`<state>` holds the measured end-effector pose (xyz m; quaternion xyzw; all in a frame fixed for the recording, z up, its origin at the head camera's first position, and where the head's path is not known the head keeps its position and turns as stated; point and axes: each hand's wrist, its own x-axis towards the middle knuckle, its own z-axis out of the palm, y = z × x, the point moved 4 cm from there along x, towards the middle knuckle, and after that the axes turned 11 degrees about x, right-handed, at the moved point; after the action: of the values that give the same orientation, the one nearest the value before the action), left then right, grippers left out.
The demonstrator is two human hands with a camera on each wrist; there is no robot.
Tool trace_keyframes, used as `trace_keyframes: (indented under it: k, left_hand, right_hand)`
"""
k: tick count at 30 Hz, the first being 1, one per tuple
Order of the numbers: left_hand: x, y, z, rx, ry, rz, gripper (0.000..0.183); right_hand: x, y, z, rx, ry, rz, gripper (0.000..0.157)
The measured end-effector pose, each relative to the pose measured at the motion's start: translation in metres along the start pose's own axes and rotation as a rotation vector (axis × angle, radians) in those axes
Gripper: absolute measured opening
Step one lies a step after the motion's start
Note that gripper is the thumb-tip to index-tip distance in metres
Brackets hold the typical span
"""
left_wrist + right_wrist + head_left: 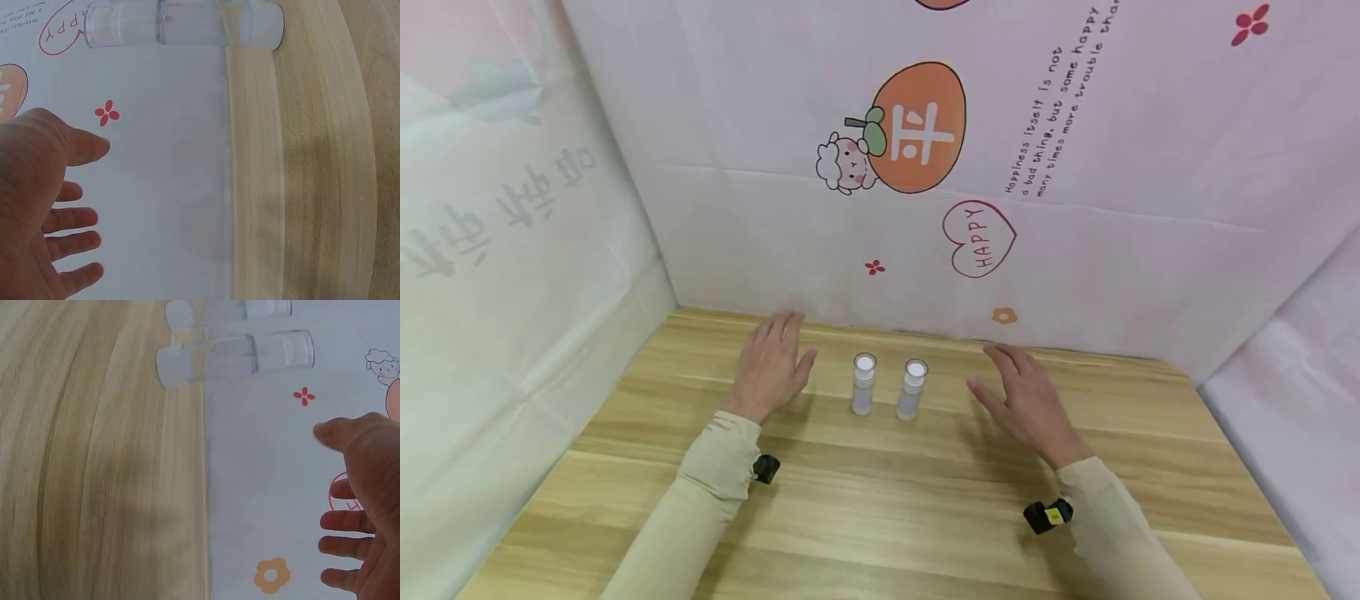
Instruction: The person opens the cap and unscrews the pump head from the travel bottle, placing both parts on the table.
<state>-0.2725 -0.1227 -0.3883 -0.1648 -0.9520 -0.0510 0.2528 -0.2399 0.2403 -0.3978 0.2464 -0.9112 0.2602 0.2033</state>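
Left sleeve (681, 517) showing pale cream cloth, bunching into thick folds near wrist. Right sleeve (1116, 517) sharing same cream tone, lying smoother, creasing lightly along inner edge. Left hand (769, 367) and right hand (1028, 406) emerging bare. Small black block (767, 468) jutting from left sleeve's inner side; black two-part device (1039, 517) beside right sleeve bearing yellow patch (1054, 517).

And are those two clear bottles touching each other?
No, in the head view wooden tabletop shows between the left clear bottle and the right clear bottle.

Downward head view, closer sideways wrist views, left bottle (862, 395) in all.
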Motion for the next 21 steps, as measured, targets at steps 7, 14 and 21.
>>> trace_keyframes:
  k: [7,14,21]
  left_hand:
    - [-0.003,0.004,0.005,-0.064,-0.05,0.026,0.051]
    - [-0.007,0.009,0.009,-0.14,-0.094,0.014,0.048]
    - [-0.01,0.017,0.015,-0.196,-0.151,0.006,0.044]
  right_hand:
    - [-0.003,-0.013,0.001,0.043,-0.018,0.032,0.053]
    - [-0.003,-0.026,0.001,0.098,-0.033,0.044,0.047]
    - [-0.002,-0.034,0.005,0.128,-0.024,0.04,0.037]
